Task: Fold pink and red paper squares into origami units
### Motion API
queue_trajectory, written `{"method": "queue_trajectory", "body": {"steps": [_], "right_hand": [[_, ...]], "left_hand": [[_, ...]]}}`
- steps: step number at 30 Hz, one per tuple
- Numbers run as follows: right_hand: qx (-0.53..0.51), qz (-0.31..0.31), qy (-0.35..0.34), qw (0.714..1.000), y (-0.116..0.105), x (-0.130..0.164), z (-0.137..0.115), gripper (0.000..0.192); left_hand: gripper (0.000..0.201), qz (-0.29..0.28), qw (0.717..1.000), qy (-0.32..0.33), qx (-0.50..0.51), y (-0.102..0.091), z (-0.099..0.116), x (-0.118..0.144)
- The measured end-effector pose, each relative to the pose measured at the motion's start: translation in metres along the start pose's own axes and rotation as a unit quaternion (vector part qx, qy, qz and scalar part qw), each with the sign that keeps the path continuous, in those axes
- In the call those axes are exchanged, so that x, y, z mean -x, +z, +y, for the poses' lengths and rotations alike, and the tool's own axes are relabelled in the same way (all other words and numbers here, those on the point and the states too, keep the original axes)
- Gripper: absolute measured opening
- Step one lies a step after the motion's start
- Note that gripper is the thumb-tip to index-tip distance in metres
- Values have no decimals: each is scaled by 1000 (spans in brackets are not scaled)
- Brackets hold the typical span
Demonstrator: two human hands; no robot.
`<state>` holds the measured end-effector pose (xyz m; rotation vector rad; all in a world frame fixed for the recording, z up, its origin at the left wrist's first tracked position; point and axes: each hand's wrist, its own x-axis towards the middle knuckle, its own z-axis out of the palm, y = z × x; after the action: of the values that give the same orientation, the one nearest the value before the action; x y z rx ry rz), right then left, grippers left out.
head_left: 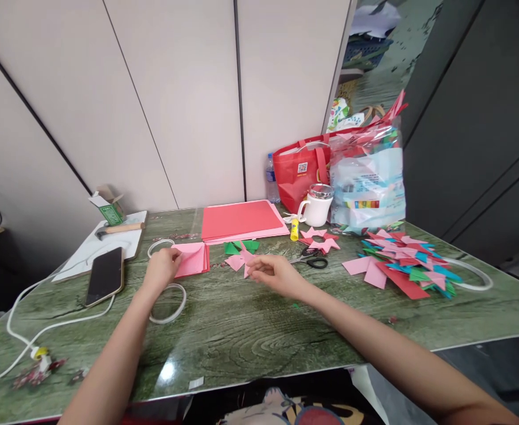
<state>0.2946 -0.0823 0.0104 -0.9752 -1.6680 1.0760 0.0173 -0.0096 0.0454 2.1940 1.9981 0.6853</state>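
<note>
The bottom edge of the view cuts off both arms, and the small pink folded paper piece (244, 261) is partly hidden by the right hand (273, 273). The green wood-look counter (241, 330) stands against a pale panel wall. The right hand's grip is pinched shut on the folded piece. The left hand (162, 268) has its fingers closed on the edge of a small pink paper stack (192, 260). Scissors (311, 258) lie just beside the right hand, with a phone (105, 275) farther left.
</note>
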Motion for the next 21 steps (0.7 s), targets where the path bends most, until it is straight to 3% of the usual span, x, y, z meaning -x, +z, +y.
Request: {"method": "queue_trajectory", "body": {"steps": [2, 4, 6, 9, 11, 14, 16, 19, 21], "right_hand": [[-72, 16, 28, 997, 0, -1, -1, 21], [-122, 47, 33, 991, 1, -1, -6, 32], [-144, 86, 27, 986, 3, -1, -11, 44], [-175, 126, 26, 976, 7, -3, -14, 56], [-188, 167, 25, 968, 9, -6, -11, 55], [-183, 206, -1, 961, 5, -9, -3, 51], [-164, 208, -31, 964, 1, -9, 0, 52], [-126, 187, -59, 972, -6, -7, 0, 51], [-90, 177, -45, 979, -7, -7, 0, 35]], "left_hand": [[25, 89, 989, -6, 119, -6, 16, 5], [26, 141, 928, -40, 343, -10, 37, 14], [31, 114, 850, -66, 509, -10, 61, 25], [36, 13, 794, -83, 602, -1, 88, 41], [34, -32, 788, -83, 609, 8, 97, 48], [40, -83, 803, -69, 585, 20, 101, 52], [52, -124, 804, -24, 581, 22, 103, 52], [70, -142, 810, 47, 567, 16, 105, 52], [73, -175, 826, 82, 529, 10, 104, 51]]}}
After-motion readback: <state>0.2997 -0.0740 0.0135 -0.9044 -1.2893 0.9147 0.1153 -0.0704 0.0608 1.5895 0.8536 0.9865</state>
